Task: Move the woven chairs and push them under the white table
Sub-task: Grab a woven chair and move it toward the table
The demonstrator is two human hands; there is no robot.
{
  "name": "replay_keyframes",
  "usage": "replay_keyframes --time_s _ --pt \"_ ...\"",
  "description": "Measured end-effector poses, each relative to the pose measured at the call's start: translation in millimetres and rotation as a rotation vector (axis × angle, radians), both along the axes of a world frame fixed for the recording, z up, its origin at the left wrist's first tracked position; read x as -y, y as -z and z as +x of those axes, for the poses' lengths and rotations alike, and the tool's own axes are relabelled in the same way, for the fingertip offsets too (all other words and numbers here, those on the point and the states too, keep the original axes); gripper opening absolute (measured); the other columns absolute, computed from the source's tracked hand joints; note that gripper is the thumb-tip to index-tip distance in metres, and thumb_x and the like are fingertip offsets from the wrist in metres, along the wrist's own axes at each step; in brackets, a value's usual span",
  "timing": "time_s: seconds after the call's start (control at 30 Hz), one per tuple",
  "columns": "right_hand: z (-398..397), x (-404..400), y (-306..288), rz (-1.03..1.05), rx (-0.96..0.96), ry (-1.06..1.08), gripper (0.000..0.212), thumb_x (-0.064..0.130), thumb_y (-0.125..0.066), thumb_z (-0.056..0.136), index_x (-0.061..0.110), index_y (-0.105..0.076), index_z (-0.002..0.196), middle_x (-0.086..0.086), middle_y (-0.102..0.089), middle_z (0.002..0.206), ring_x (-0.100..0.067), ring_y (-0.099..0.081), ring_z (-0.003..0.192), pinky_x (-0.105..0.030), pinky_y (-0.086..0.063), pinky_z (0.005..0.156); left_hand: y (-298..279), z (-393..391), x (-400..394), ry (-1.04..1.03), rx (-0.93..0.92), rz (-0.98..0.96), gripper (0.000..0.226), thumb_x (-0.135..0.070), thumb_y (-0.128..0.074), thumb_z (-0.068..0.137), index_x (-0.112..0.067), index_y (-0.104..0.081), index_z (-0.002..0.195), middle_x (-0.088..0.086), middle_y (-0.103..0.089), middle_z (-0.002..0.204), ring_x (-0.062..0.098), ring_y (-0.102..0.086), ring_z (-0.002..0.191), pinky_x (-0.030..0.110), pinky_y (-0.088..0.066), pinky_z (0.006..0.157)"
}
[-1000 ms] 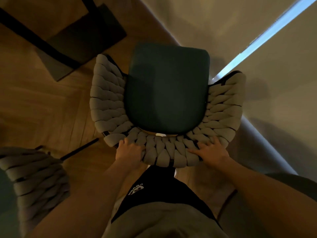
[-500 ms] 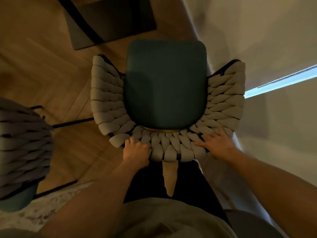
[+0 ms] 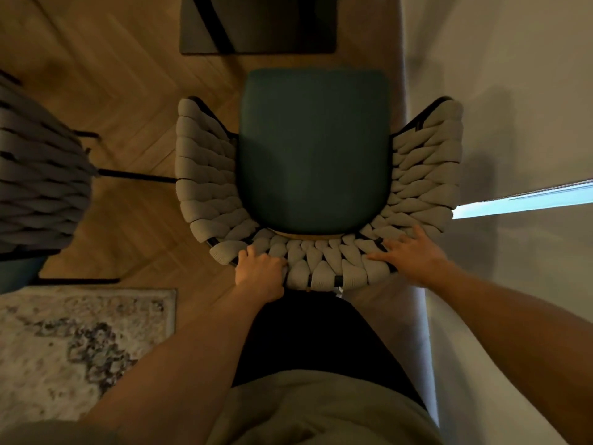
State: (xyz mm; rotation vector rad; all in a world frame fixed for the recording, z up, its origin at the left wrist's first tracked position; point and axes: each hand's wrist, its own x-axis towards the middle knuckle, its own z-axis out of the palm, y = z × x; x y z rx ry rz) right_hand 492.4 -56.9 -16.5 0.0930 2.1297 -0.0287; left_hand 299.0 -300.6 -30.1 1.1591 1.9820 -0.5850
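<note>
Below both hands, woven chair [image 3: 324, 264]: grey braided back, teal seat.

second chair [image 3: 41, 181] left of held chair [image 3: 314, 175] (rug [image 3: 80, 345] behind it).

one cam only, head-mounted, wide-angle. looks steeply down over my chest at the woven chair [image 3: 321, 194] right in front, wood floor [image 3: 122, 91] beyond. close range, edges bowed by lens. no 2nd view to share.
</note>
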Motion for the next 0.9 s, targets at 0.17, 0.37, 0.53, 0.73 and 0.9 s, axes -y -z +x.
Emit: replay_keyframes --time_s 0.17,0.37,0.53,0.73,0.9 --pt "20.4 3.8 3.5 0.002 -0.209 0.113 0.056 0.034 -0.048 0.102 0.039 -0.030 0.154 0.000 -0.045 0.155 -0.025 -0.036 0.146 -0.049 -0.003 0.122 2.0 13.2 9.8 -0.067 -0.049 0.102 0.049 -0.042 -0.061 0.083 -0.034 -0.054 0.131 0.000 -0.062 0.122 0.033 -0.044 0.119 0.044 -0.033 0.098" --pt "40.4 32.3 3.0 -0.280 -0.733 0.812 0.069 0.028 -0.066 0.075 0.028 -0.050 0.142 -0.001 -0.051 0.140 -0.018 -0.046 0.130 -0.037 -0.031 0.113 -17.8 26.3 35.6 -0.628 -0.112 0.594 0.060 -0.039 -0.068 0.075 -0.018 -0.060 0.131 0.014 -0.046 0.140 0.035 -0.041 0.130 0.048 -0.040 0.104" --pt "42.8 65.6 7.6 -0.232 -0.803 2.194 0.079 0.030 -0.081 0.081 0.020 -0.041 0.148 -0.002 -0.056 0.135 -0.021 -0.055 0.123 -0.041 -0.048 0.103 -17.6 17.8 37.8 -1.933 0.187 0.691 0.080 -0.030 -0.075 0.084 -0.026 -0.029 0.149 0.008 -0.044 0.142 0.029 -0.054 0.121 0.051 -0.050 0.100" --pt "29.4 57.0 45.6 -0.584 -0.458 2.461 0.060 0.026 -0.081 0.080 0.024 -0.057 0.135 -0.004 -0.070 0.119 -0.025 -0.070 0.101 -0.042 -0.062 0.075 -10.2 6.5 16.3 -2.281 0.440 0.759 0.063 -0.004 -0.065 0.093 -0.026 -0.032 0.142 0.004 -0.048 0.130 0.025 -0.059 0.101 0.058 -0.054 0.085" --pt "16.4 42.2 39.1 -0.464 -0.573 2.381 0.050 0.009 -0.068 0.089 0.002 -0.051 0.135 -0.017 -0.068 0.106 -0.026 -0.069 0.077 -0.041 -0.058 0.066 -5.2 -3.9 0.7 -2.321 0.423 0.768 0.060 -0.001 -0.064 0.092 -0.025 -0.036 0.139 0.003 -0.049 0.125 0.022 -0.059 0.095 0.055 -0.054 0.079"
